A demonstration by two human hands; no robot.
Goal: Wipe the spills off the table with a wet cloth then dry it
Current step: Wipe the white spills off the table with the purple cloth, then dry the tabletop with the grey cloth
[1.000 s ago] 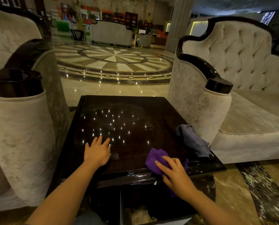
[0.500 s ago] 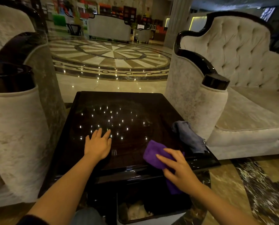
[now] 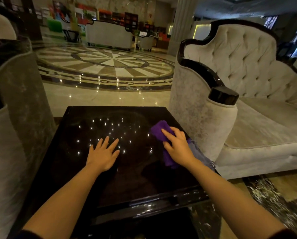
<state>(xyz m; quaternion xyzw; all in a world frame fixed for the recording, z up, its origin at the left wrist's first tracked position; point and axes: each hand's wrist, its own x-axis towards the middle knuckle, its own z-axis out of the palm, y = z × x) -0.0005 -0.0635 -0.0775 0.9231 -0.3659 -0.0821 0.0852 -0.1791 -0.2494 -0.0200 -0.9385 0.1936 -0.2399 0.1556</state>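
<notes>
A glossy black square table (image 3: 120, 183) fills the lower middle of the head view, with ceiling lights reflected as bright dots on its top. My right hand (image 3: 178, 147) presses a purple cloth (image 3: 159, 130) onto the table's right side, fingers spread over it. Flat on the tabletop near the middle rests my left hand (image 3: 102, 155), fingers apart and holding nothing. A grey-blue cloth (image 3: 203, 156) lies at the right edge, mostly hidden behind my right wrist. I cannot make out any spill on the dark surface.
A cream tufted sofa (image 3: 247, 69) with a black-capped armrest (image 3: 222, 95) stands close to the table's right edge. Another cream armchair (image 3: 7, 152) crowds the left side. Polished marble floor (image 3: 106, 66) stretches beyond the far edge.
My right hand has slid the purple cloth from the near right corner forward to the middle of the right side. The left hand stays flat in place. The view has moved closer.
</notes>
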